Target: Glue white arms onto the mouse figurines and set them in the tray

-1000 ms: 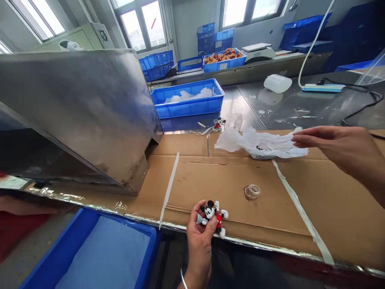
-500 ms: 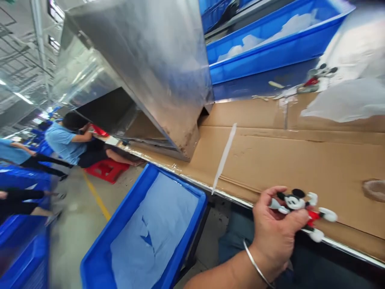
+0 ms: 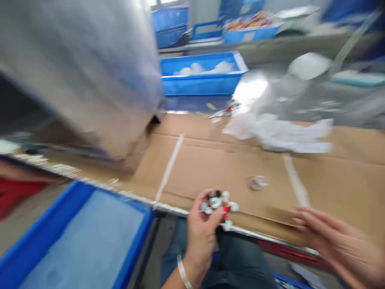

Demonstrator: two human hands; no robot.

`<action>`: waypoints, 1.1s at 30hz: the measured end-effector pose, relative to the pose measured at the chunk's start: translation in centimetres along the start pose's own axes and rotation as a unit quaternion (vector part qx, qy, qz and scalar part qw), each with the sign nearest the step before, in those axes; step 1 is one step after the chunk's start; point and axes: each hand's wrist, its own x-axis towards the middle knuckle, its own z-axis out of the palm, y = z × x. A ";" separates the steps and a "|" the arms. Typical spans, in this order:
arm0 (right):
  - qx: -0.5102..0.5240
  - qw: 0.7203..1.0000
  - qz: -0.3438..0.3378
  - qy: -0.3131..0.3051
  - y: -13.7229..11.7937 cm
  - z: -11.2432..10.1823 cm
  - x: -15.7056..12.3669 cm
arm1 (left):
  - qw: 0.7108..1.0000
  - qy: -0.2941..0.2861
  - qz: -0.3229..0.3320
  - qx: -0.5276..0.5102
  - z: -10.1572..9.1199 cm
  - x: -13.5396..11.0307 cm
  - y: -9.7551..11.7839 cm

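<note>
Left hand (image 3: 201,237) pinches a Mickey Mouse figure (image 3: 217,202) between its fingertips; right hand (image 3: 337,241), fingers (image 3: 313,220) loosely spread, hovers above the cardboard-topped bench (image 3: 210,172).

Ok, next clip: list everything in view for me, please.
Mickey Mouse figure: 1, black, white and red, in left hand
plastic film: 1, white, far side of cardboard
tape roll: 1, pale, on cardboard
tape strips: 2, white, on cardboard
cardboard sheet: 1, brown, on bench
steel hood: 1, grey, left of cardboard
lined crate: 1, blue, lower left, below bench edge
crate of white material: 1, blue, beyond cardboard
bangle: 1, silver, left wrist
left hand: 1, at near bench edge
right hand: 1, lower right, fingers spread
</note>
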 end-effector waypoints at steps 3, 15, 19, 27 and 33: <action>0.069 0.998 0.011 -0.004 -2.8 -0.7 -1.5 | 1.000 0.008 -0.005 0.028 -0.5 0.9 -0.5; 0.094 0.996 -0.007 -0.012 -2.8 1.2 -1.7 | 0.995 0.015 -0.027 0.096 -1.4 1.7 -0.9; 0.097 0.995 -0.011 -0.001 -2.9 1.7 -1.7 | 0.994 0.025 -0.025 0.101 -1.4 1.7 -0.9; 0.108 0.994 -0.007 0.005 -2.7 1.9 -1.0 | 0.994 0.016 -0.035 0.100 -1.9 1.9 -1.3; 0.115 0.993 0.004 0.006 -2.9 1.9 -0.8 | 0.994 0.005 -0.036 0.107 -2.1 1.9 -1.4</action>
